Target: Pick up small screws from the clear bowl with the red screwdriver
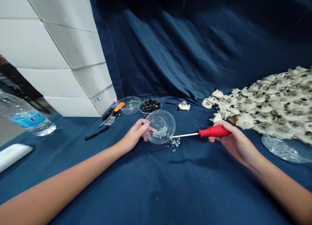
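Clear Dish of Screws Held at Left; Red Screwdriver Held at Right

A clear dish [171, 116] is held tilted over the front-center of the work surface; silver screws [160, 133] are gathered in its lower part; its left edge is grasped between the thumb and fingers of the left hand [136, 134]. A red-handled screwdriver [214, 131] is gripped in the closed fingers of the right hand [234, 138]; its shaft is directed left, with the tip at the dish's lower right edge; contact cannot be confirmed. Loose screws [175, 141] are scattered just beside that edge.

Black parts [150, 105] are contained in a round tub [143, 112] behind the dish; a second clear container [126, 110] is placed to its left; small metallic pieces [280, 148] are held in a clear container at far right. The surface is covered with blue cloth [156, 186]; off-white assemblies [275, 104] are heaped at right; an orange-handled tool [119, 106] and a water bottle [31, 119] are positioned at left; white boxes [48, 44] are stacked behind them; a blue curtain [170, 49] is hung at the rear.
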Tool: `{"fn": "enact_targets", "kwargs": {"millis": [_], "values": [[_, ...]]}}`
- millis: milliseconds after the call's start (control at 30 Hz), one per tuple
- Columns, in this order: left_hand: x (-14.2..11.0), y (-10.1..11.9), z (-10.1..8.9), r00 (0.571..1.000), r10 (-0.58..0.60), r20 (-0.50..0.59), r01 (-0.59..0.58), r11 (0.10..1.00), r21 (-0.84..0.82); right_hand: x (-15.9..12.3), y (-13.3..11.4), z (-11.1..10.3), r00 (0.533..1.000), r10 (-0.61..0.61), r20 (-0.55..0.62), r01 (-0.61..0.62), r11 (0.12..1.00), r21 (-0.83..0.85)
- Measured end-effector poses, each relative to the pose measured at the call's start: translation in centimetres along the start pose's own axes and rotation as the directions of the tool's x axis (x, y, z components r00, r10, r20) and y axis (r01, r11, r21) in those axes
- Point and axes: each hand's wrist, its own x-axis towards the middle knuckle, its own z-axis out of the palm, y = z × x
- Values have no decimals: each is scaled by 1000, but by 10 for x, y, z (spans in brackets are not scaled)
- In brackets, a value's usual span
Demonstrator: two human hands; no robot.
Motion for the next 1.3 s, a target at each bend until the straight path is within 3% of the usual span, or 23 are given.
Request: {"fn": "enact_targets", "kwargs": {"millis": [200, 467, 833, 1100, 1300], "values": [[0, 1, 1, 1000, 5, -4, -5, 1000, -12, -7, 1, 9, 999, -31, 33, 36, 987, -157], [0, 3, 2, 1000, -2, -15, 2, 1000, 4, -1, 2, 2, 996, -66, -53, 63, 996, -61], [-1, 5, 2, 1000, -11, -11, 11, 1000, -2, 8, 10, -9, 997, -24, -75, 12, 987, -158], [-1, 2, 1, 1000, 3, -3, -3, 999, -37, 0, -1, 4, 1000, -7, -13, 7, 999, -33], [-1, 2, 1, 1000, -9, -9, 9, 1000, -16, -5, 4, 10, 999, -33, -40, 28, 995, -99]]}}
